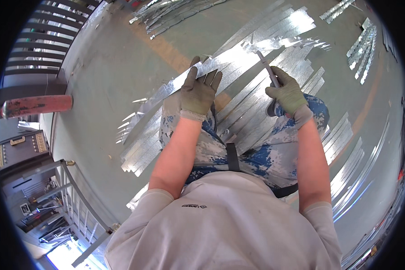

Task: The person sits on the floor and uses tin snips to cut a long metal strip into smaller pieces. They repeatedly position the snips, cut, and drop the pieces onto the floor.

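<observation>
My left hand (197, 93), in an olive work glove, grips the edge of a shiny metal strip (172, 86). Its thumb and fingers lie on both sides of the edge. In my right hand (289, 93), gloved alike, is a long, slim grey metal tool (266, 65). The tool's tip points up and left, over the bright metal; glare and my fingers leave its exact kind unclear. Beneath and between my knees a fanned pile of flat silver metal strips (239, 118) covers the floor, some with jagged ends.
More metal strips lie in bundles at the far left (175, 17), the far right (362, 50) and along the right side (348, 173). A worn red cylinder (37, 106) lies at the left, by a slatted grey metal frame (42, 42). A metal rail stand (83, 198) stands lower left.
</observation>
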Action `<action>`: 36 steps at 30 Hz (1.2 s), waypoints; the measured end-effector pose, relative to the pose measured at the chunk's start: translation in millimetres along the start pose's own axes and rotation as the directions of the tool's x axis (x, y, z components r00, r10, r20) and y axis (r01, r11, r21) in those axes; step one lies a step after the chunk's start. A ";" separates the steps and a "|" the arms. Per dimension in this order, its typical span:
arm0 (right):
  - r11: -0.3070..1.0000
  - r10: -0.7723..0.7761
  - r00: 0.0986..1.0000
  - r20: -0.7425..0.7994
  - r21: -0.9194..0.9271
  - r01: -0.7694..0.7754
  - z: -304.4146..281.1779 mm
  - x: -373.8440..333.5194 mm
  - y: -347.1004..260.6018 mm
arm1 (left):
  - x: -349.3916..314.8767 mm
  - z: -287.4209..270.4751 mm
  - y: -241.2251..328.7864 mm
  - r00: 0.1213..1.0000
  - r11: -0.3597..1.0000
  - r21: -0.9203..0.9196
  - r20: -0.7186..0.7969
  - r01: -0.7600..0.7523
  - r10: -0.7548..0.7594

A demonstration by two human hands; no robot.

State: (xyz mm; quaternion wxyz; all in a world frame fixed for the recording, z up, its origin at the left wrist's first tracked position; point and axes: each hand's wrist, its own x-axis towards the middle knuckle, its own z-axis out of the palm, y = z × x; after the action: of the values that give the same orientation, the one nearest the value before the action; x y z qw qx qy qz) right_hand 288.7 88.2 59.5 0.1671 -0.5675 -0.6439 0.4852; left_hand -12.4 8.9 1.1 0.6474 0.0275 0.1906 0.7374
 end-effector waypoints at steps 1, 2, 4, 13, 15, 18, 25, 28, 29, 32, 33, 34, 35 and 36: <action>1.000 0.009 1.000 0.004 0.010 -0.009 -4.7 0.3 0.0 | 1.9 -0.2 3.7 0.999 1.000 0.005 0.033 0.021 -0.022; 1.000 0.019 1.000 0.007 0.020 -0.019 -8.2 0.4 -0.9 | 4.1 -0.2 5.8 0.997 0.999 0.012 0.067 0.043 -0.044; 0.998 0.005 1.000 0.005 -0.060 -0.004 -5.9 1.4 2.4 | 7.3 -5.8 6.3 0.998 0.997 0.071 0.046 0.036 -0.039; 0.967 0.199 0.980 0.009 -0.162 -0.195 25.8 3.4 7.6 | 13.5 -23.4 -2.3 0.999 0.980 0.199 0.027 0.018 -0.024; 0.961 0.274 0.958 0.087 0.006 -0.275 21.7 -12.6 -11.5 | 12.7 -24.6 -0.5 1.000 0.977 0.211 0.006 0.018 -0.019; 0.840 0.266 0.934 0.240 0.417 -0.347 24.5 -47.1 -22.6 | 16.5 -20.5 1.1 0.999 0.972 0.234 -0.051 0.015 -0.003; 0.411 0.026 0.823 0.568 0.744 -0.527 73.4 -75.9 -25.7 | 17.4 -25.3 -2.4 0.997 0.981 0.189 -0.067 0.040 -0.028; 0.437 -0.050 0.890 0.453 0.811 -0.389 79.0 -71.9 -24.0 | 19.2 -28.6 -2.1 0.997 0.978 0.205 -0.077 0.027 -0.011; 0.418 -0.048 0.899 0.436 0.826 -0.379 80.7 -73.0 -24.9 | 18.8 -29.2 -2.2 0.997 0.977 0.211 -0.082 0.021 -0.003; 0.446 0.013 0.897 0.442 0.800 -0.401 87.6 -75.0 -13.9 | 19.4 -25.9 -1.8 0.990 0.981 0.188 -0.142 0.044 -0.017; 0.440 0.070 0.896 0.438 0.793 -0.422 89.2 -76.1 -14.7 | 18.6 -25.6 -1.5 0.991 0.983 0.181 -0.131 0.045 -0.021; 0.477 0.080 0.887 0.455 0.764 -0.435 88.8 -77.1 -16.0 | 18.2 -25.1 -1.3 0.993 0.984 0.173 -0.119 0.045 -0.025; 0.513 0.091 0.877 0.472 0.733 -0.447 86.9 -78.1 -18.5 | 17.7 -24.8 -1.1 0.994 0.985 0.166 -0.108 0.047 -0.029; 0.546 0.102 0.867 0.488 0.701 -0.458 85.6 -80.1 -20.5 | 17.3 -25.5 -1.2 0.995 0.984 0.174 -0.094 0.035 -0.019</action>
State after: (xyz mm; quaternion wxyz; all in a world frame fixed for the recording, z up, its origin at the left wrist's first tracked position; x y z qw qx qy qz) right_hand 235.5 -18.3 62.6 0.1895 -0.4199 -0.2747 0.8440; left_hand -21.4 19.5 -26.4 0.6428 0.0479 0.2847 0.7095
